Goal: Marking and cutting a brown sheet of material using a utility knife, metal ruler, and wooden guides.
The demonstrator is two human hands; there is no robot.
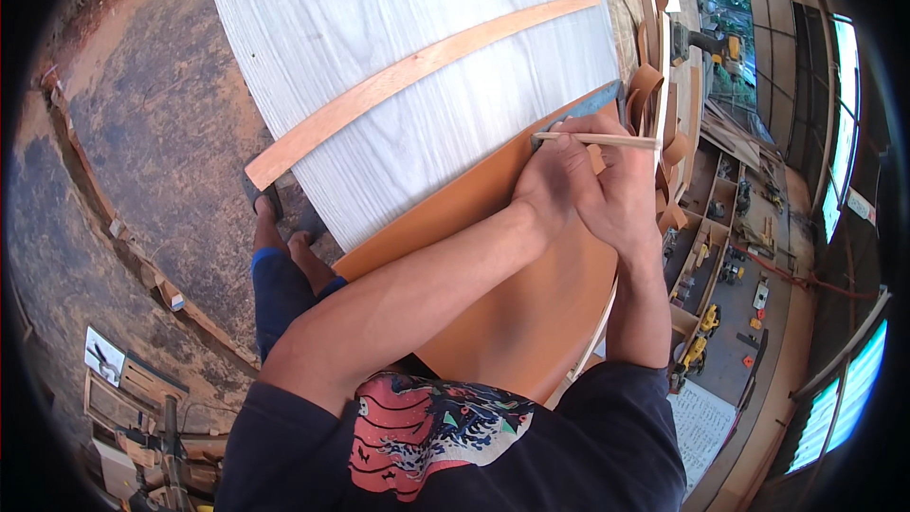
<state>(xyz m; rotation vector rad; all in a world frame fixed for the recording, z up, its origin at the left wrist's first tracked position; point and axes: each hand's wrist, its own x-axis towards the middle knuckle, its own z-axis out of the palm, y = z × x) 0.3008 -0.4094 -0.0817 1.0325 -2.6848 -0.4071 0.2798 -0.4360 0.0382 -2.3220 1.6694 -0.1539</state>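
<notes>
A pale, thin wooden pencil [607, 139] lies across the grip of my right hand [621, 192], its dark tip toward the left. My left hand [548, 178] is beside it, low over an orange-brown sheet [493, 322], and its fingers are mostly hidden behind the right hand. Just beyond both hands, a blue-grey straight strip [597, 100] lies along the sheet's far edge. A small tan piece [595, 159] shows between the hands. My left forearm reaches across the sheet.
A wood-grained pale board [417, 0] lies beyond the sheet, with a curved wooden strip [417, 62] across it. Curled brown strips [646, 85] and a yellow drill [730, 49] are at the right, above a bench with yellow power tools [697, 351]. Sandalled feet stand on the floor, left.
</notes>
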